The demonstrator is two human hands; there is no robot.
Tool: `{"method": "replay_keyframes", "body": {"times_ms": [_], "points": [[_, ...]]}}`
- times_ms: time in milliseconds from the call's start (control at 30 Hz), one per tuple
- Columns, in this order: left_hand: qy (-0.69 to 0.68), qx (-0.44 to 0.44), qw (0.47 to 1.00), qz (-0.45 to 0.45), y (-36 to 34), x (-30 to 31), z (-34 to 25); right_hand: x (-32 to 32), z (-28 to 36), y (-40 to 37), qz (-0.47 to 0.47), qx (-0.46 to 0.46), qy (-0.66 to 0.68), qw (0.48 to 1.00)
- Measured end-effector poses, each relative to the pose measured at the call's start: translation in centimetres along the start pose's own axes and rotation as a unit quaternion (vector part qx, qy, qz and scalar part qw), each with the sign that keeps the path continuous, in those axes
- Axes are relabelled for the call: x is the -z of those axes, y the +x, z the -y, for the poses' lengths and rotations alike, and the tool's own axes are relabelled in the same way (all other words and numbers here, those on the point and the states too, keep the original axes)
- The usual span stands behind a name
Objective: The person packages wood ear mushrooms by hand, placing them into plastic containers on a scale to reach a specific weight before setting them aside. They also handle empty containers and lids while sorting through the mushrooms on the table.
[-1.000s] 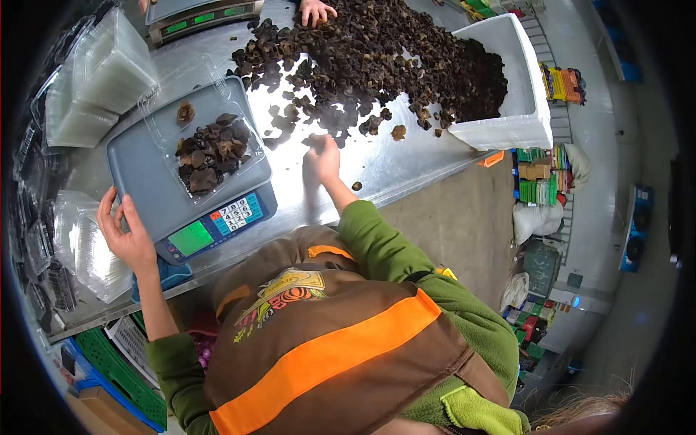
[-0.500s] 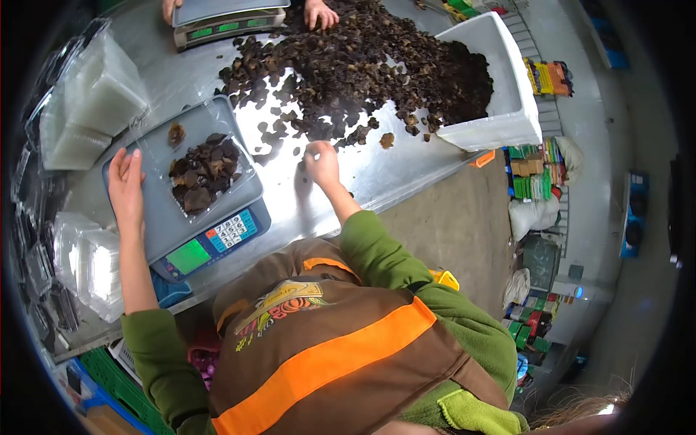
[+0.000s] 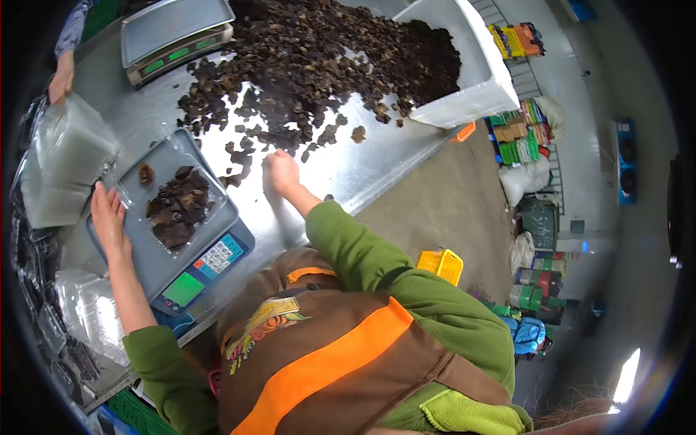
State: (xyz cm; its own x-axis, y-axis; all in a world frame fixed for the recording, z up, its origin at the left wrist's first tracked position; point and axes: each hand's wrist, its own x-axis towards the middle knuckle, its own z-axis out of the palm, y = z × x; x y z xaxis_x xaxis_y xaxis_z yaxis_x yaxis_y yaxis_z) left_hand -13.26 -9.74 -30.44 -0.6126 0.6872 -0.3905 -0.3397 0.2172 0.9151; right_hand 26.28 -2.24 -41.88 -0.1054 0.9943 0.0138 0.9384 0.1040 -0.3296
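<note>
The clear tray (image 3: 176, 208) of dark dried fungus sits on the platform of the grey scale (image 3: 148, 255), towards its far side. One loose piece lies apart from the heap at the tray's far left corner.

Your left hand (image 3: 109, 217) has moved. A second ago it was at the scale's near left corner, beside the stacked clear trays (image 3: 90, 322). It now lies flat and open on the platform's left edge, just beside the tray, and holds nothing. In my judgement, a palm resting there adds to whatever the green display (image 3: 183, 288) shows (the figures are too small to read).

Your right hand (image 3: 281, 172) has stayed at the near fringe of the fungus pile (image 3: 304, 61) on the metal table (image 3: 362, 165). Its fingers are curled down among scattered pieces. I cannot tell whether they have closed on any.

Further out, the pile spills from the tipped white tub (image 3: 475, 80) across the table's far side. A second scale (image 3: 174, 32) stands at the far edge with nothing on its platform. A co-worker's hand (image 3: 61, 78) is now at the far left, by a tall stack of clear trays (image 3: 65, 163).
</note>
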Motion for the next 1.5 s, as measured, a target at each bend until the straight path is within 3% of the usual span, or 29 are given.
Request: {"method": "replay_keyframes", "body": {"times_ms": [100, 167, 233, 333, 367, 400, 433, 467, 533, 567, 633, 700, 767, 800, 833, 867, 900, 967, 1000, 1033, 1100, 1167, 1267, 1400, 1500], "points": [[-0.042, -0.016, 0.999, 0.000, -1.6, -0.2, -1.8, 5.3, 6.0, -0.6, -0.080, 0.013, 0.240, 0.967], [-0.039, -0.008, 0.999, 0.006, -2.6, -0.1, -2.6, 9.6, 11.2, -1.5, -0.045, 0.067, 0.411, 0.908], [-0.069, -0.012, 0.997, 0.045, -2.8, -0.3, -3.1, 12.5, 14.4, -1.8, 0.042, 0.178, 0.434, 0.882], [-0.035, -0.063, 0.995, 0.066, -5.6, -0.6, -3.4, 12.2, 14.9, -1.2, 0.036, 0.166, 0.442, 0.881], [-0.037, -0.064, 0.995, 0.064, -6.9, -0.2, -3.2, 12.3, 14.3, -0.9, 0.099, 0.062, 0.497, 0.860], [0.055, -0.105, 0.990, 0.077, -8.5, 0.5, -2.8, 12.2, 13.8, -0.9, 0.161, -0.044, 0.542, 0.824], [0.146, -0.143, 0.975, 0.090, -10.1, 1.2, -2.2, 12.2, 13.3, -1.1, 0.164, -0.044, 0.541, 0.824], [0.146, -0.142, 0.975, 0.088, -11.6, 1.8, -1.3, 12.1, 12.7, -1.5, 0.192, -0.063, 0.551, 0.810], [0.345, -0.258, 0.897, 0.101, -14.1, 2.5, 1.3, 11.8, 11.8, -2.3, 0.238, -0.072, 0.549, 0.798], [0.345, -0.257, 0.897, 0.099, -14.7, 2.6, 2.2, 11.2, 11.6, -2.8, 0.241, -0.071, 0.548, 0.798], [0.291, -0.192, 0.930, 0.117, -15.6, 2.8, 3.7, 10.6, 11.5, -3.5, 0.190, 0.094, 0.400, 0.892], [0.271, -0.197, 0.936, 0.108, -15.7, 2.9, 4.7, 10.7, 11.7, -3.6, 0.200, 0.107, 0.395, 0.890], [0.172, -0.094, 0.973, 0.123, -15.6, 2.9, 5.0, 10.8, 11.7, -3.5, 0.235, 0.068, 0.412, 0.878], [0.163, -0.092, 0.975, 0.117, -15.3, 2.9, 5.9, 10.8, 11.1, -3.3, 0.232, 0.101, 0.400, 0.881], [0.162, -0.069, 0.976, 0.130, -15.0, 3.1, 6.3, 11.2, 10.8, -3.3, 0.238, 0.108, 0.361, 0.895], [0.188, -0.073, 0.969, 0.139, -14.9, 3.0, 5.8, 11.2, 10.3, -3.4, 0.285, 0.051, 0.338, 0.895], [0.199, -0.085, 0.964, 0.155, -14.8, 3.1, 5.4, 12.7, 11.4, -3.0, 0.359, 0.014, 0.333, 0.872], [0.227, -0.037, 0.950, 0.212, -13.2, 3.7, 6.3, 11.6, 11.1, -2.8, 0.354, 0.016, 0.279, 0.892], [0.216, 0.040, 0.947, 0.235, -12.3, 3.5, 6.4, 11.6, 11.5, -2.8, 0.347, 0.017, 0.302, 0.888], [0.130, 0.107, 0.957, 0.238, -12.5, 3.2, 4.8, 11.4, 11.9, -3.0, 0.337, 0.011, 0.323, 0.884], [-0.001, 0.148, 0.962, 0.228, -12.0, 3.5, 4.3, 10.1, 12.5, -3.3, 0.308, -0.009, 0.478, 0.823], [-0.120, 0.141, 0.961, 0.204, -12.7, 4.1, 2.9, 11.7, 14.7, -3.5, 0.308, -0.007, 0.492, 0.814], [-0.217, 0.059, 0.964, 0.143, -12.8, 6.9, 0.5, 13.8, 17.3, -3.9, 0.362, 0.075, 0.493, 0.788], [-0.203, -0.173, 0.962, 0.066, -8.3, 14.7, -6.0, 13.0, 17.2, -3.5, 0.376, 0.140, 0.389, 0.829], [-0.203, -0.266, 0.939, -0.075, -4.7, 18.0, -13.2, 12.2, 17.3, -3.6, 0.350, 0.155, 0.355, 0.853]]}}
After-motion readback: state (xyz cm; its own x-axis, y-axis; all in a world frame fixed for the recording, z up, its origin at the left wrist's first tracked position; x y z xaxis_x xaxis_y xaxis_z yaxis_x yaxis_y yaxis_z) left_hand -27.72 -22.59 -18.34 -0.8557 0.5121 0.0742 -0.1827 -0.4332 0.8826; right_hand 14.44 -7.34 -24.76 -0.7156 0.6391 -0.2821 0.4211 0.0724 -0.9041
